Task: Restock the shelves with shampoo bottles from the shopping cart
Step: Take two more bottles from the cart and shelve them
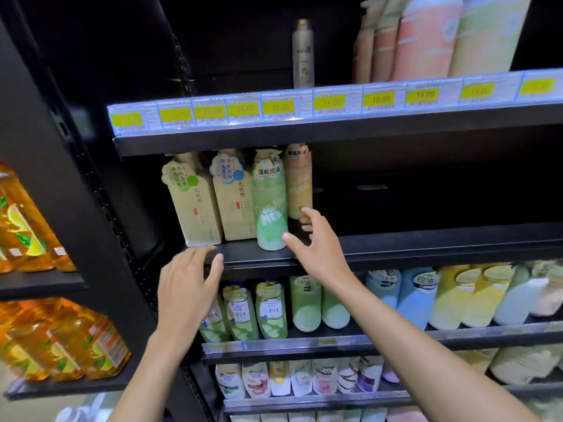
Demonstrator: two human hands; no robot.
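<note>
The middle shelf (426, 239) lies open right of the orange bottle (299, 184); green bottle (271, 208) and cream bottles (195, 205) block its left.

Orange lime-labelled bottles (24, 220) stand at far left, and yellow price tags (331, 102) sit in a row.

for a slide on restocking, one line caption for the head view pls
Right hand touches a tan bottle beside a green bottle on the shelf; left hand hovers open nearby.
</note>
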